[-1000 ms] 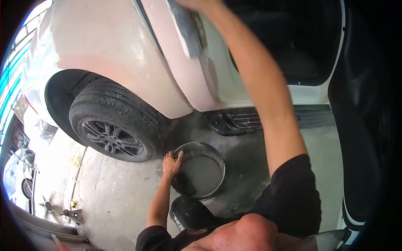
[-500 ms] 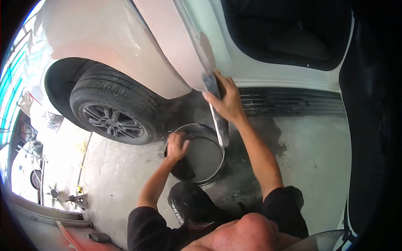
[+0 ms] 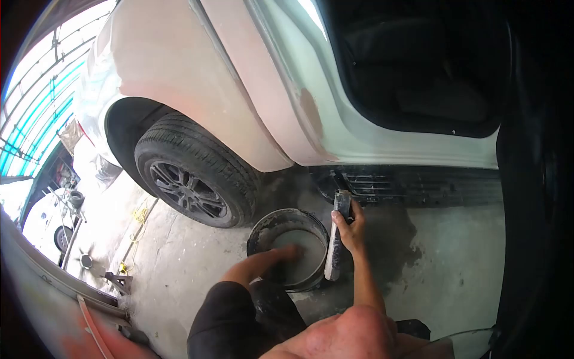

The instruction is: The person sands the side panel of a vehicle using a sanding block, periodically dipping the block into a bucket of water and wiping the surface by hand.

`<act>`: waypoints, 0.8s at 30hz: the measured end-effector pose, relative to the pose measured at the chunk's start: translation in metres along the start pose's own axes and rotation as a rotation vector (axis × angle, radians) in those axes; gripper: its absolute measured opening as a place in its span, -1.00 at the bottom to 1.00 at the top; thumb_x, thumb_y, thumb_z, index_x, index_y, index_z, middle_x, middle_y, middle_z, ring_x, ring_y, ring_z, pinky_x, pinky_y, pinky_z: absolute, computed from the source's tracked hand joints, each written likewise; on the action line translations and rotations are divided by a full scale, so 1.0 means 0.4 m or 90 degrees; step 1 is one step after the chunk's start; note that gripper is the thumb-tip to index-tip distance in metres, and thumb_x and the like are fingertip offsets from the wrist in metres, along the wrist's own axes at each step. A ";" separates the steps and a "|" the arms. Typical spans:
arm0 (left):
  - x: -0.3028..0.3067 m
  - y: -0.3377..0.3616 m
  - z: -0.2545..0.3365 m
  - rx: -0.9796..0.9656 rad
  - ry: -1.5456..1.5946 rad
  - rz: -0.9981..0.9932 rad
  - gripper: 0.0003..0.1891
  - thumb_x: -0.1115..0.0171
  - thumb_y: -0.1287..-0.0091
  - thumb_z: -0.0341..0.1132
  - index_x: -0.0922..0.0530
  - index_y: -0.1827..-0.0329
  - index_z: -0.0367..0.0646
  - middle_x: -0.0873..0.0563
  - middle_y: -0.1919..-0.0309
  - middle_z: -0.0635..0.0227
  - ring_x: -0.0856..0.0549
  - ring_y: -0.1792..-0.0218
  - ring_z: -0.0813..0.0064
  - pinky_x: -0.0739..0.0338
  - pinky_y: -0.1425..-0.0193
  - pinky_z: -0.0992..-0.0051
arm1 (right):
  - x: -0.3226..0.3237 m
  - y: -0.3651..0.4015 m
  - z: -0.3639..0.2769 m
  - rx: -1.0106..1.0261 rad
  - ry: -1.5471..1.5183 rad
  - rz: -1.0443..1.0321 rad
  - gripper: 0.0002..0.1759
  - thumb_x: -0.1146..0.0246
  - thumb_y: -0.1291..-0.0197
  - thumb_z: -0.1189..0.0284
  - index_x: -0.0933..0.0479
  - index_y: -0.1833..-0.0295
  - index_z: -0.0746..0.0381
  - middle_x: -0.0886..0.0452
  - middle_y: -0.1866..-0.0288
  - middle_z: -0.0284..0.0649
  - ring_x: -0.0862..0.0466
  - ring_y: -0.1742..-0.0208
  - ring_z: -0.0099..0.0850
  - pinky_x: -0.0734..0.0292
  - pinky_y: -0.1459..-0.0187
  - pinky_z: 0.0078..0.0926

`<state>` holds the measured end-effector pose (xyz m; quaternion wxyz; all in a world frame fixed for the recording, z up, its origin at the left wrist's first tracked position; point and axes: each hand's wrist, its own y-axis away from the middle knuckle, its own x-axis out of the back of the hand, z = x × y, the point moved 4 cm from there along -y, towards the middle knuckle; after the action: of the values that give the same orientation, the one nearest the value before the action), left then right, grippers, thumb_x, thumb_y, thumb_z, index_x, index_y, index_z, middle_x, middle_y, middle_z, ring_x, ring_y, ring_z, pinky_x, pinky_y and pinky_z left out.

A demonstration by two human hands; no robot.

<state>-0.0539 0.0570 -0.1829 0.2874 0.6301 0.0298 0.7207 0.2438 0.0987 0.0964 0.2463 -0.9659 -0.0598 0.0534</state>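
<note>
My right hand (image 3: 349, 225) is wrapped round a long sanding block (image 3: 335, 257), dark at its upper end and pale along its side, held just right of the bucket. My left hand (image 3: 291, 252) reaches down inside a round black bucket (image 3: 254, 239) of grey, cloudy water (image 3: 308, 242); its fingers are blurred and partly under the water. Above both hands is the car's body panel (image 3: 179, 72), with pinkish and beige patches and a brown wet-looking smear (image 3: 311, 110) near the door opening.
A car wheel (image 3: 188, 191) stands left of the bucket. Behind the block runs a black side step (image 3: 418, 185) below the open doorway. A wet patch darkens the concrete floor (image 3: 460, 251). A metal stand (image 3: 118, 281) is at the lower left.
My left hand has gone from the bucket's left rim down into the water. My right hand has drawn the block down and away from the car panel. The view has shifted.
</note>
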 end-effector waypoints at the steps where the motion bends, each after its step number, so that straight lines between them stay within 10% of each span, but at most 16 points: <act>1: 0.060 -0.001 0.004 -0.022 0.037 0.041 -0.67 -0.09 -0.55 -0.20 -0.75 -0.14 -0.15 -0.82 0.06 -0.07 -0.83 0.03 0.06 -0.70 -0.12 0.09 | 0.010 -0.002 0.009 -0.007 -0.002 -0.007 -0.31 -0.50 -0.20 0.33 -0.53 -0.41 0.39 -0.64 -0.23 -0.01 -0.64 -0.25 -0.18 -0.50 -0.31 -0.23; 4: 0.405 -0.004 -0.010 -0.203 -0.048 0.425 -0.62 -0.08 -0.64 -0.14 -0.74 -0.14 -0.25 -0.84 0.17 -0.06 -0.85 0.12 0.07 -0.72 -0.05 0.13 | 0.035 -0.015 0.022 -0.003 -0.014 -0.009 -0.35 -0.48 -0.22 0.34 -0.55 -0.38 0.40 -0.64 -0.24 -0.01 -0.63 -0.27 -0.18 -0.49 -0.32 -0.22; 6: 0.880 0.185 0.221 -0.042 0.294 0.453 -0.50 -0.04 -0.70 -0.04 -0.75 0.14 -0.33 -0.80 0.32 -0.05 -0.76 0.30 0.17 -0.67 0.07 0.13 | 0.036 -0.014 0.026 -0.013 -0.028 -0.009 -0.37 -0.46 -0.24 0.34 -0.55 -0.37 0.39 -0.64 -0.23 -0.01 -0.62 -0.27 -0.18 -0.48 -0.32 -0.22; 7: 1.052 0.227 0.264 0.148 0.115 0.358 -0.64 -0.15 -0.66 -0.14 -0.73 -0.09 -0.30 -0.79 0.26 -0.02 -0.75 0.19 0.34 -0.66 0.01 0.22 | 0.031 -0.015 0.029 -0.021 -0.039 -0.010 -0.38 -0.46 -0.24 0.34 -0.56 -0.36 0.39 -0.64 -0.23 -0.01 -0.62 -0.27 -0.18 -0.48 -0.32 -0.22; 10: 1.472 0.331 0.330 -0.191 -0.304 0.761 -0.72 -0.27 -0.55 -0.20 -0.74 -0.15 -0.14 -0.79 0.11 0.01 -0.78 0.17 0.07 -0.68 0.05 0.16 | 0.017 -0.017 0.039 -0.058 -0.063 -0.025 -0.40 -0.46 -0.27 0.34 -0.56 -0.36 0.37 -0.64 -0.25 -0.03 -0.62 -0.28 -0.19 -0.45 -0.35 -0.24; 12: 1.662 0.441 0.441 -0.134 -0.779 0.735 -0.72 -0.29 -0.49 -0.24 -0.69 -0.15 -0.14 -0.72 -0.17 0.17 -0.67 -0.22 0.10 -0.53 -0.34 0.09 | 0.005 -0.019 0.038 -0.057 -0.047 -0.027 -0.40 -0.46 -0.27 0.33 -0.56 -0.36 0.37 -0.64 -0.27 -0.03 -0.61 -0.29 -0.20 -0.45 -0.36 -0.25; 14: 1.803 0.463 0.396 -0.177 -0.772 0.779 -0.83 -0.21 -0.50 -0.36 -0.69 -0.03 -0.17 -0.71 -0.10 0.03 -0.62 -0.21 0.01 -0.42 -0.46 -0.01 | -0.009 -0.016 0.031 -0.061 -0.066 -0.024 -0.38 -0.47 -0.28 0.31 -0.55 -0.38 0.37 -0.63 -0.28 -0.03 -0.61 -0.30 -0.21 -0.45 -0.37 -0.26; 17: 1.763 0.470 0.417 -0.097 -0.730 0.624 -0.84 -0.28 -0.46 -0.33 -0.71 0.02 -0.18 -0.74 -0.03 0.16 -0.64 -0.20 0.13 -0.45 -0.48 0.05 | -0.025 -0.009 0.056 -0.047 -0.105 -0.022 -0.37 -0.47 -0.29 0.31 -0.54 -0.40 0.37 -0.63 -0.29 -0.03 -0.61 -0.30 -0.20 -0.46 -0.36 -0.25; 24: 1.417 0.325 0.335 -0.336 -0.793 0.514 -0.67 -0.35 -0.41 -0.24 -0.72 -0.21 -0.04 -0.69 -0.22 0.30 -0.58 -0.38 0.23 -0.31 -0.70 0.15 | -0.016 0.018 0.059 -0.045 -0.112 -0.023 -0.36 -0.48 -0.26 0.27 -0.54 -0.36 0.40 -0.62 -0.15 -0.07 -0.64 -0.15 -0.24 -0.51 -0.24 -0.27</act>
<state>-0.0017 0.1621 0.4022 0.1075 0.7909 -0.5402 0.2668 0.2351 0.1027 0.0729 0.2068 -0.9642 -0.1007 0.1318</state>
